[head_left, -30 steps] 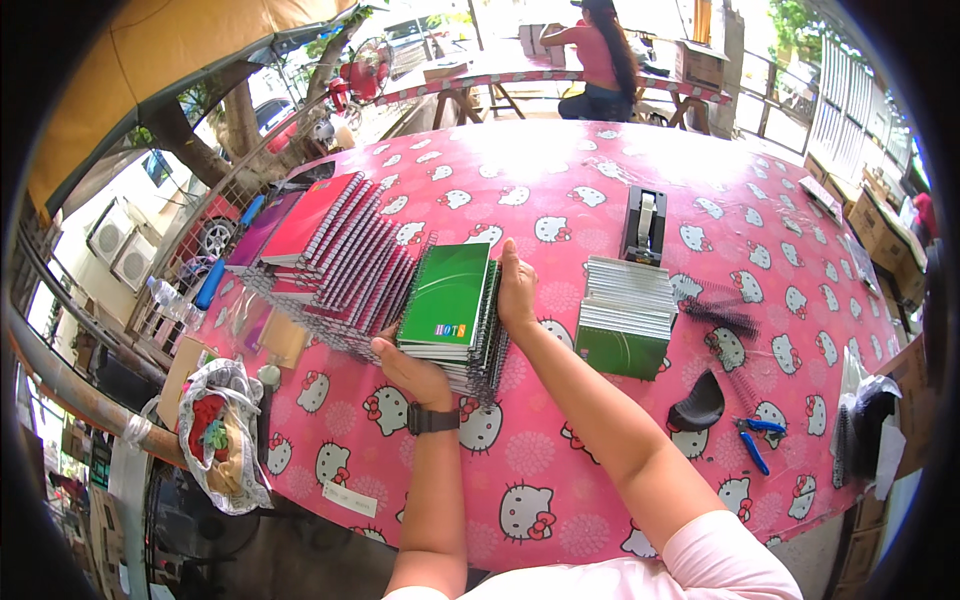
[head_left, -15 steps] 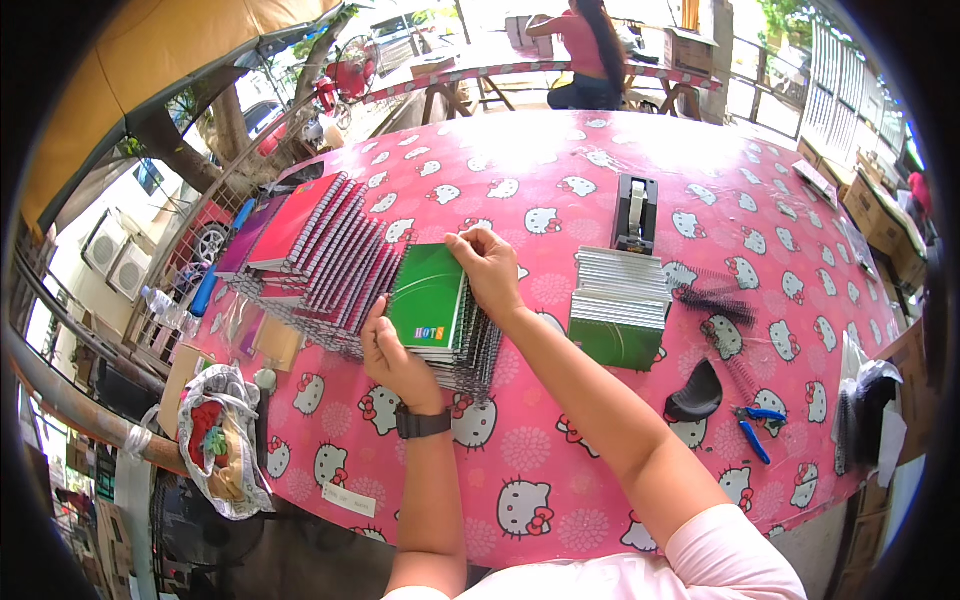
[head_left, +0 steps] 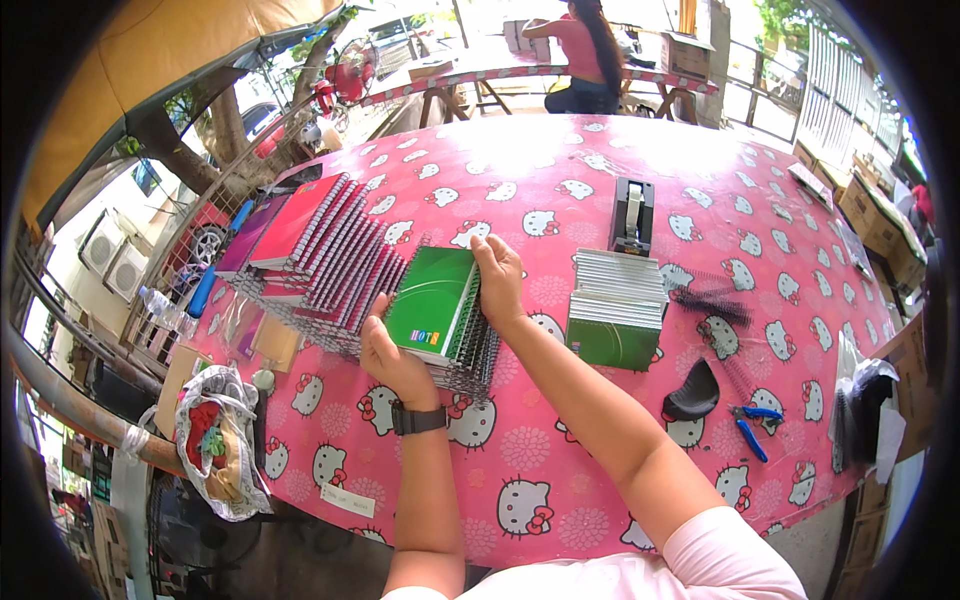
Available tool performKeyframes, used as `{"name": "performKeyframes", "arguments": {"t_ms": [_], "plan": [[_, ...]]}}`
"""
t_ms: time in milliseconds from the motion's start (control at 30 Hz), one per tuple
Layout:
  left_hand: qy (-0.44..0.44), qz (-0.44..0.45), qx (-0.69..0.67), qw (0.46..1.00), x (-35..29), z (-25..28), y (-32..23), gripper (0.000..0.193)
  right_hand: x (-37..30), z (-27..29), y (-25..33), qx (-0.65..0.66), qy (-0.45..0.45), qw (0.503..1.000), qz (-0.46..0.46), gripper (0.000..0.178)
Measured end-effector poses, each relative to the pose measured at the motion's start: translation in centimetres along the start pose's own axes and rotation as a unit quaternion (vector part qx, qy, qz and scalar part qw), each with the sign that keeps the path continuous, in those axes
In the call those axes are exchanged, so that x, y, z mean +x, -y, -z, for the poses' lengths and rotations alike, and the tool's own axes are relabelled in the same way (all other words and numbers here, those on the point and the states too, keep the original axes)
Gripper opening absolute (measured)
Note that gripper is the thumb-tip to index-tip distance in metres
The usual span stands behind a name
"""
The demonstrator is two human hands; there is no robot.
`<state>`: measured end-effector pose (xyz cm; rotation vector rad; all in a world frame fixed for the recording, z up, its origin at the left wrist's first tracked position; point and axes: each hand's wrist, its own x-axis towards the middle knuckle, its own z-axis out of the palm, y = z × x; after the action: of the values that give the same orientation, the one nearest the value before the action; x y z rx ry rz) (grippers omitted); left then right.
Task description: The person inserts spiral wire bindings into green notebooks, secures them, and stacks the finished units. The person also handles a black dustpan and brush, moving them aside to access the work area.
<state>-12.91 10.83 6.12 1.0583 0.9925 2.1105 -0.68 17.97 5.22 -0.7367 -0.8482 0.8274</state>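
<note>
Green notebook (head_left: 432, 295), lying in the middle of the tabletop (head_left: 552, 292) on top of a pile of coil-bound notebooks (head_left: 472, 368): its cover is glossy, with paler curved lines sweeping across it and a row of small multicoloured blocks near the lower right corner, and white page edges show along its right and near sides. It sits slightly slanted, its far end leaning right. At the far left, a patterned plastic bag (head_left: 238, 502) holds red and tan cloth-like items. Next come tall stacked notebooks (head_left: 300, 222) with red and purple covers and rows of coils. The left hand (head_left: 402, 368), half curled, rests against the green notebook's left edge; the right hand (head_left: 502, 288), fingers close together, lies along its upper right edge. Whether either grips it, I cannot tell. Further right stand a green-fronted notebook stack (head_left: 612, 347) and, just beyond it, a black tape dispenser (head_left: 632, 218), then loose dark coils (head_left: 715, 305), a curved black piece (head_left: 692, 392) and blue-handled pliers (head_left: 751, 440).
</note>
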Motion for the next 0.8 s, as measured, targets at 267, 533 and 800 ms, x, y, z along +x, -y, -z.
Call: {"name": "performKeyframes", "arguments": {"t_ms": [267,533,800], "plan": [[0.017,-0.036,0.083,0.996,-0.3,-0.2,-0.1,0.043,-0.8,0.3,1.4,-0.156,0.022,0.986,0.060,0.044],[-0.008,-0.213,0.119,0.970,-1.2,2.0,-5.1,0.037,-2.8,15.0,10.9,-0.538,0.194,0.789,0.226,0.030],[0.283,-0.366,0.119,0.878,-9.9,-3.7,-7.2,0.028,-5.2,21.8,11.7,-0.665,0.149,0.693,0.235,0.025]]}}
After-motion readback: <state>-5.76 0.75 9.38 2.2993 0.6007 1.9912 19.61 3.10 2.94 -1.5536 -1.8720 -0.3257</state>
